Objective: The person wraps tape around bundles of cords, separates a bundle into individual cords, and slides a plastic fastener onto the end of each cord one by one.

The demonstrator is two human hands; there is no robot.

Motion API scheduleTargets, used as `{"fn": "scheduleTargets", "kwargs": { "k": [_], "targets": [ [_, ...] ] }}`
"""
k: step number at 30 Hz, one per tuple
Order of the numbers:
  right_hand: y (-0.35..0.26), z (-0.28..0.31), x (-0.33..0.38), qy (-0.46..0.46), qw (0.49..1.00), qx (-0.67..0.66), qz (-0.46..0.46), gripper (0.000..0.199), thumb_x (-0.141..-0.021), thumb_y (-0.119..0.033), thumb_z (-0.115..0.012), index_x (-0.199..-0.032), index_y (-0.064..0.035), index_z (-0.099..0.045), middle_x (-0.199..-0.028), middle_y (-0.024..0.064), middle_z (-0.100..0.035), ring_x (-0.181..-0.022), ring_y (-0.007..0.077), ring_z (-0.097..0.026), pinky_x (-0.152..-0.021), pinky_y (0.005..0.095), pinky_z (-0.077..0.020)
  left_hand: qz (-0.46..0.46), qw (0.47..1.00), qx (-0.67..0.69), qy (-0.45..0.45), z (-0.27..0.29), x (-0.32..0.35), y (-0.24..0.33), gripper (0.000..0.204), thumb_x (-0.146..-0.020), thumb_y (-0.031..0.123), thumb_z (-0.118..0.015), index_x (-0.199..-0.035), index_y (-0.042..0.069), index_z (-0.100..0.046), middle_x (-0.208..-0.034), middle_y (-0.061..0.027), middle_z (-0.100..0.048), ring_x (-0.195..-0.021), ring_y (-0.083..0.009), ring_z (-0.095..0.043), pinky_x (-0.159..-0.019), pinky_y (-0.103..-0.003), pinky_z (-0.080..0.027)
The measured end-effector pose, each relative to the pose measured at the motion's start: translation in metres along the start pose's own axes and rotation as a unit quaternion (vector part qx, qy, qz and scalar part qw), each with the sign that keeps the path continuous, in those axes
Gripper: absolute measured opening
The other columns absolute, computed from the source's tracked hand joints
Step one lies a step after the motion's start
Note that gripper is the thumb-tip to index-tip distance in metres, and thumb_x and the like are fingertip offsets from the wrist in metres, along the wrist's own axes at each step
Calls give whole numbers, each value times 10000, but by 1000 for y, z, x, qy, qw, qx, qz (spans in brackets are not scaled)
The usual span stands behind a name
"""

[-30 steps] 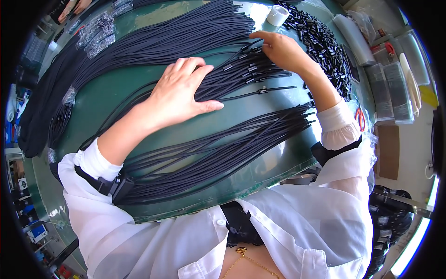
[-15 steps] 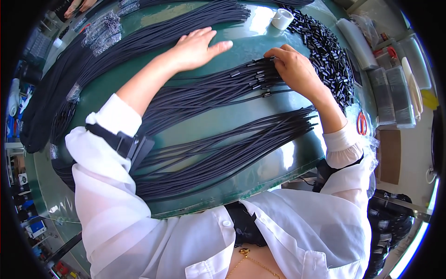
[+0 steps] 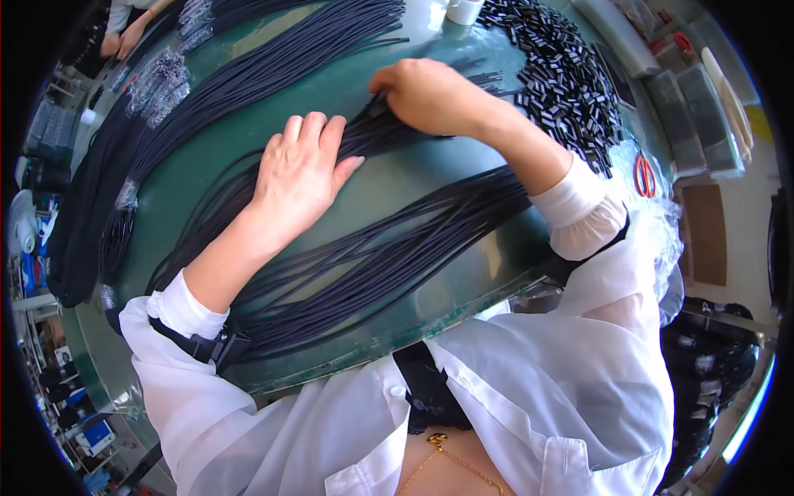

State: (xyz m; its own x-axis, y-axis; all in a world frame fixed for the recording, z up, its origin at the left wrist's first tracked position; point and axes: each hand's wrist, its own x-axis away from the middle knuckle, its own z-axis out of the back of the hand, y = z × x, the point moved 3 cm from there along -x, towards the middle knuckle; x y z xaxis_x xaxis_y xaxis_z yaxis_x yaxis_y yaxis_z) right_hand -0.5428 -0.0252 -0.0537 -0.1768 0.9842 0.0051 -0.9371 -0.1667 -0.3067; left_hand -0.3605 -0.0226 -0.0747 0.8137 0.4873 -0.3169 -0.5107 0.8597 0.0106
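Note:
A bundle of thin black cords [image 3: 372,132] stretches across the middle of the green table between my hands. My right hand [image 3: 434,95] is closed around it near the right end, where loose cord tips fan out past the wrist. Farther left, my left hand [image 3: 299,169] cups the same bundle from above, fingers bent over its far side and thumb held apart on the near side. Its fingertips are hidden. A second bundle of black cords [image 3: 389,240] lies closer to me, passing under my right forearm.
Many small black tubes [image 3: 562,83] lie heaped at the right, near a white tape roll [image 3: 465,10]. Red-handled scissors [image 3: 644,175] rest at the right edge. Long black cord bundles [image 3: 273,66] with plastic wrapping fill the far left. Another person's hands [image 3: 124,41] show at the upper left.
My right hand has moved left along the bundle and closed around it. My left hand has come down and nearer onto the cords, which are now gathered more tightly.

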Motion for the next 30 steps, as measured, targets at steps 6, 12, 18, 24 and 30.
{"fn": "scheduleTargets", "kwargs": {
  "k": [6,12,18,24,30],
  "targets": [
    [43,48,35,99,992,-77,-27,352,-813,-29,-440,-1145,-38,-553,-1012,171,-636,-912,331,-618,-829,371,-482,2,1000,18,24,-4,0,-5,436,-809,271,-623,-1134,6,-506,-958,-105,-502,-859,-258,-495,-719,-361,-447],
    [44,20,59,79,985,58,-143,390,-795,-22,-451,-1175,-49,-533,-1010,182,-633,-914,328,-619,-830,374,-483,-11,998,43,51,-2,0,-4,428,-817,264,-613,-1149,14,-508,-960,-99,-505,-853,-254,-493,-721,-360,-439],
    [-14,10,48,32,997,-64,-33,407,-761,-21,-470,-1156,-74,-555,-931,172,-649,-860,315,-630,-799,380,-491,-14,998,40,56,-4,1,-6,436,-817,268,-614,-1155,14,-507,-962,-96,-506,-857,-252,-494,-734,-362,-430],
    [58,49,12,104,984,76,-119,369,-753,-28,-472,-1102,-47,-590,-860,139,-658,-781,246,-637,-730,323,-505,-8,997,47,59,-2,0,-4,438,-814,268,-617,-1156,17,-507,-961,-93,-506,-855,-252,-494,-733,-362,-428],
    [19,14,-22,-11,999,36,-30,357,-787,-27,-431,-1110,-23,-582,-872,115,-654,-774,154,-629,-644,264,-518,-10,997,48,60,-5,0,-6,436,-814,271,-617,-1152,17,-508,-960,-94,-506,-856,-251,-493,-733,-358,-430]
  ]
}}
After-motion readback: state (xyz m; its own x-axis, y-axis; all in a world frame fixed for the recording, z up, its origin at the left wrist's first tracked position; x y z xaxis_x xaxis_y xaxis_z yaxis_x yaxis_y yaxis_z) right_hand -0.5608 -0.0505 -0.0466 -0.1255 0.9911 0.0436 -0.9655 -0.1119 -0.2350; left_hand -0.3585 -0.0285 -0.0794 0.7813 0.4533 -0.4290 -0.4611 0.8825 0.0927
